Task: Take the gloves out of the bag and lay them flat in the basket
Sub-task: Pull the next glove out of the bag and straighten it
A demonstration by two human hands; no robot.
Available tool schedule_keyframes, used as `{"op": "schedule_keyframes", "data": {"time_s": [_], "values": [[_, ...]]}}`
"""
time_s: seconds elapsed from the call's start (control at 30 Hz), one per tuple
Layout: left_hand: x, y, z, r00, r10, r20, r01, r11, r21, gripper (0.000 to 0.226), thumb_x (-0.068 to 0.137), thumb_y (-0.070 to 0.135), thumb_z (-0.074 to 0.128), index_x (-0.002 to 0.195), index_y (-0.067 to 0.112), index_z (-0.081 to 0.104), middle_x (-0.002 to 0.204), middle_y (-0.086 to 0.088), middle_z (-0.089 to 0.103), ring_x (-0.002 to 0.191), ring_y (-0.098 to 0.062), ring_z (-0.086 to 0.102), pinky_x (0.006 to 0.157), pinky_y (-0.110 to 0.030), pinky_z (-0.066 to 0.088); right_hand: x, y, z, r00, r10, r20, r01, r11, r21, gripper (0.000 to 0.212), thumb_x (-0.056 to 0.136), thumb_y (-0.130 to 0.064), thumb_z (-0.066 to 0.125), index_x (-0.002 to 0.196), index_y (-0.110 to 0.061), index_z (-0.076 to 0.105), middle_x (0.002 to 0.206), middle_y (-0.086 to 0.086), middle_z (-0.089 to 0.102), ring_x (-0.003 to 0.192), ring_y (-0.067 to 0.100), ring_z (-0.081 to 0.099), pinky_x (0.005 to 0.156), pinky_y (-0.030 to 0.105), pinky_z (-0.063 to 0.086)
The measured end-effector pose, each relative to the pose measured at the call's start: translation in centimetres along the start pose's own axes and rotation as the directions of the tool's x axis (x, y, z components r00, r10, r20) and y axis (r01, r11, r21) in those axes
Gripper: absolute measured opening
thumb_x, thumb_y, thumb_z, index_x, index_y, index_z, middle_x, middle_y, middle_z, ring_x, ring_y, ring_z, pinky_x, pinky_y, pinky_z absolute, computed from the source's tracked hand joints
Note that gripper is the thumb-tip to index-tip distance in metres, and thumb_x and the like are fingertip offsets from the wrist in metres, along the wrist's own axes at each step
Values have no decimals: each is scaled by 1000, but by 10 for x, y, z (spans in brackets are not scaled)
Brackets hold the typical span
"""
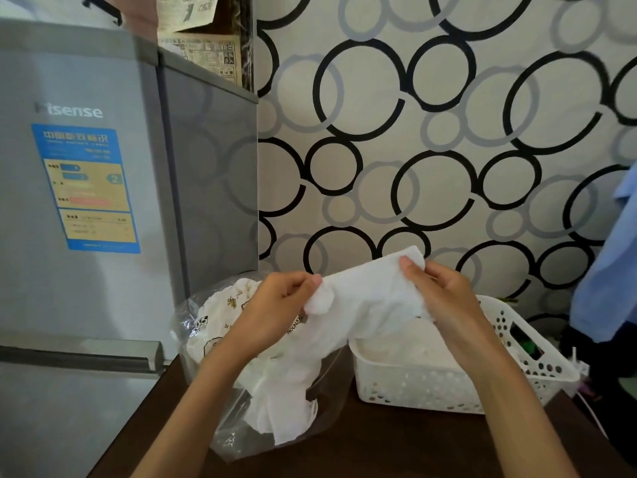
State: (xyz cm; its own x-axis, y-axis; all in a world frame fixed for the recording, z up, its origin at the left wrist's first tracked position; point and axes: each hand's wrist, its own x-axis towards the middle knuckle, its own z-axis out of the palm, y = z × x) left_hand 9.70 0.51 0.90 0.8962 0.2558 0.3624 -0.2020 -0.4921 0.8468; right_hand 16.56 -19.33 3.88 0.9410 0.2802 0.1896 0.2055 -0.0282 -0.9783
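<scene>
Both hands hold one white glove [372,288] up in the air, above the gap between the bag and the basket. The left hand [275,305] pinches the glove's lower left end between thumb and curled fingers, where a rounded fingertip of cloth bulges out beside the knuckles. The right hand [441,291] pinches the upper right end, its thumb lying across the cloth near the squared-off corner. Between the two grips the glove is stretched slantwise, higher at the right, and looks soft, thin and plain white with faint creases.

Below the left hand stands a clear plastic bag [206,339] on a dark brown table [379,446]. It is crumpled and open at the top, and it holds more white fabric [275,401], some pieces printed with small dark and yellow figures. How many gloves remain inside is hard to tell, as the cloth is bunched and the forearms cover part of it.

To the right of the bag, close beside it, sits a white plastic basket [413,391] with rows of round holes in its walls. White cloth already lies in its bottom, though the glare blurs its outline.

A grey Hisense refrigerator [86,201] with a blue and yellow label stands at the left. The wall [448,115] behind is papered with black and grey rings. A blue garment [613,270] hangs at the right edge.
</scene>
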Motion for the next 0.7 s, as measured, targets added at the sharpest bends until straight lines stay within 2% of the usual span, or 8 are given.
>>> {"op": "schedule_keyframes", "data": {"time_s": [0.1, 0.2, 0.27, 0.33, 0.4, 0.47, 0.57, 0.7], "values": [[2, -1, 5, 995, -93, -20, 91, 992, -82, 44, 99, 37, 43, 91, -3, 60, 92, -23, 60, 80, -29, 59, 79, -37, 53, -1, -5, -15, 1000, -24, 2, 24, 999, 38, 18, 83, -29, 69, 94, -16, 74, 85, -2, 75, 79, 10, 70, 70, 22, 52], [2, 3, 18, 973, -230, -10, 225, 962, -154, 27, 101, 39, 36, 101, 22, 57, 101, 5, 54, 91, -9, 51, 82, -23, 43, 2, -6, -21, 994, -80, -70, 78, 997, -25, 9, 85, -32, 66, 85, -25, 72, 82, -9, 73, 78, 4, 65, 68, 19, 48], [2, 3, 27, 937, -348, 17, 340, 904, -260, 38, 100, 44, 35, 127, 24, 55, 131, 10, 52, 118, -13, 49, 105, -34, 38, 4, -4, -16, 988, -120, -99, 110, 989, -100, 10, 89, -34, 61, 83, -30, 66, 86, -12, 68, 81, 1, 60, 65, 18, 43], [-3, 12, 31, 917, -395, 54, 387, 851, -355, 52, 96, 56, 35, 138, 27, 47, 144, 6, 45, 131, -21, 44, 112, -47, 32, 5, -3, -10, 979, -173, -110, 158, 979, -132, 14, 93, -33, 55, 82, -29, 62, 82, -15, 62, 74, -7, 55, 61, 13, 41], [-6, 23, 34, 918, -374, 130, 395, 843, -365, 76, 83, 78, 30, 142, 30, 41, 146, 11, 39, 137, -20, 37, 115, -47, 26, 5, -1, -5, 962, -243, -123, 228, 965, -126, 17, 95, -31, 52, 82, -25, 60, 73, -9, 59, 59, -7, 50, 53, 5, 37], [-7, 29, 35, 926, -333, 176, 372, 881, -292, 85, 71, 87, 28, 134, 34, 47, 139, 13, 47, 130, -14, 45, 111, -39, 35, 4, 2, 0, 945, -284, -165, 269, 958, -103, 18, 96, -31, 50, 84, -21, 58, 72, 3, 59, 56, 3, 46, 49, 8, 35], [-9, 30, 34, 976, -202, 79, 211, 968, -137, 41, 76, 69, 47, 100, 37, 60, 101, 17, 64, 85, 1, 63, 70, -12, 51, 6, 5, 1, 919, -317, -233, 305, 948, -87, 18, 97, -34, 47, 85, -24, 55, 68, 7, 55, 57, 8, 45, 48, 15, 35], [-8, 22, 30, 982, -182, -40, 169, 960, -222, 42, 95, 47, 45, 99, 12, 69, 91, -5, 69, 83, -21, 65, 75, -28, 51, 5, 0, -3, 880, -392, -268, 377, 920, -109, 17, 97, -32, 47, 83, -26, 54, 76, 9, 58, 65, 12, 47, 57, 22, 39]]}}
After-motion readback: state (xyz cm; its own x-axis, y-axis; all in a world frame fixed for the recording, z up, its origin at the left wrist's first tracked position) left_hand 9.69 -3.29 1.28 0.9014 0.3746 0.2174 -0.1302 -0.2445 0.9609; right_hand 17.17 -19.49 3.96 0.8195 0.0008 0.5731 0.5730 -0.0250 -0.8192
